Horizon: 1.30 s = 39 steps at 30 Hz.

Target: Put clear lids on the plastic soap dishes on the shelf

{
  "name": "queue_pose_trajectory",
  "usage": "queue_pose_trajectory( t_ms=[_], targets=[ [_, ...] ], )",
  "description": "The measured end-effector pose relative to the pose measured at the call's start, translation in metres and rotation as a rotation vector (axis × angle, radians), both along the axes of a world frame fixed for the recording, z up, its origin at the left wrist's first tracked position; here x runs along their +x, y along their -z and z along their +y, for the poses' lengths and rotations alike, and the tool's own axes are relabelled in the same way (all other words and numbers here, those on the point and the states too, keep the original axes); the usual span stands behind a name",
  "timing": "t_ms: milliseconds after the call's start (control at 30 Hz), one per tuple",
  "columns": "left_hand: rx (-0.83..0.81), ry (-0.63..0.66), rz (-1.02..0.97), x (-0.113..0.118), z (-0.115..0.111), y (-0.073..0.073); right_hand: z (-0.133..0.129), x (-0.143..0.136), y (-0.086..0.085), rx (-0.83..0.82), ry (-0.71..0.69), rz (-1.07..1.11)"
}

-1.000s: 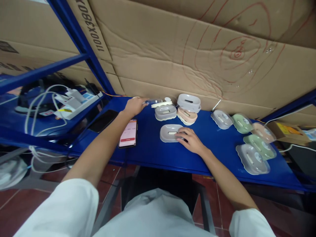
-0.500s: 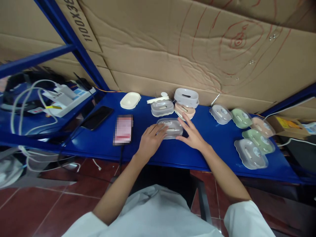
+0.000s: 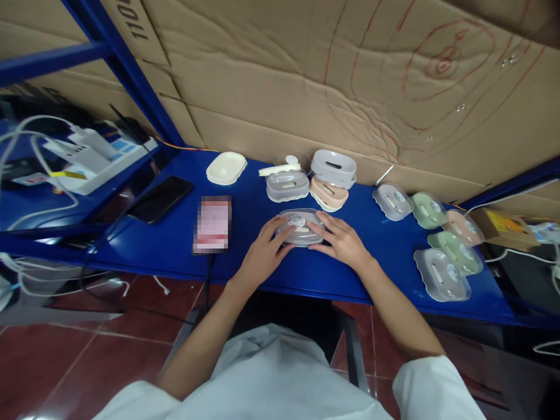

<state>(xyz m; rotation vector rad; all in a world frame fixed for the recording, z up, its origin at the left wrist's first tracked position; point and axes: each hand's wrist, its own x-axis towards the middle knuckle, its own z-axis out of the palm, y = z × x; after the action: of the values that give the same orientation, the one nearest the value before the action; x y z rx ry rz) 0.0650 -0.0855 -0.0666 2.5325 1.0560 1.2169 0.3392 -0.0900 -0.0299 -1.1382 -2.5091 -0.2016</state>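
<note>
Left hand (image 3: 261, 255), right hand (image 3: 343, 240) around gray dish (image 3: 298, 238), apparently lidded.

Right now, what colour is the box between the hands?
The box looks grey, in the head view.

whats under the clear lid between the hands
Under the clear lid sits a grey dish with a pale strip in its middle. A round label on the lid, the left hand and the right hand hide parts of it; the dish's underside can't be seen.
</note>
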Motion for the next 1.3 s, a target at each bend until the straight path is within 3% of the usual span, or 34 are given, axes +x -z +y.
queue_pose_trajectory(
  t_ms=[367, 533, 700, 867, 1033, 1167, 1300],
  targets=[
    [-0.092, 0.056, -0.005, -0.004, -0.002, -0.001, -0.009, -0.005, 0.012, 0.158, 0.066, -0.095],
    [-0.118, 0.033, -0.026, -0.003, -0.003, -0.001, -0.006, -0.003, 0.018, 0.086, 0.060, 0.059],
    [-0.288, -0.015, -0.040, -0.002, -0.003, -0.002, -0.003, -0.001, 0.018, -0.038, 0.053, 0.207],
    [-0.313, -0.014, -0.052, -0.002, -0.002, -0.001, -0.003, 0.000, 0.016, -0.195, 0.089, 0.213],
    [-0.343, -0.020, -0.019, -0.001, -0.003, -0.003, -0.003, -0.005, 0.012, -0.157, 0.120, 0.138],
    [-0.387, -0.016, 0.031, -0.002, -0.006, -0.007, -0.029, 0.009, 0.006, -0.102, 0.241, 0.015],
    [-0.376, -0.016, 0.044, -0.002, -0.006, -0.009, -0.069, 0.051, 0.003, -0.036, 0.545, -0.048]
  ],
)
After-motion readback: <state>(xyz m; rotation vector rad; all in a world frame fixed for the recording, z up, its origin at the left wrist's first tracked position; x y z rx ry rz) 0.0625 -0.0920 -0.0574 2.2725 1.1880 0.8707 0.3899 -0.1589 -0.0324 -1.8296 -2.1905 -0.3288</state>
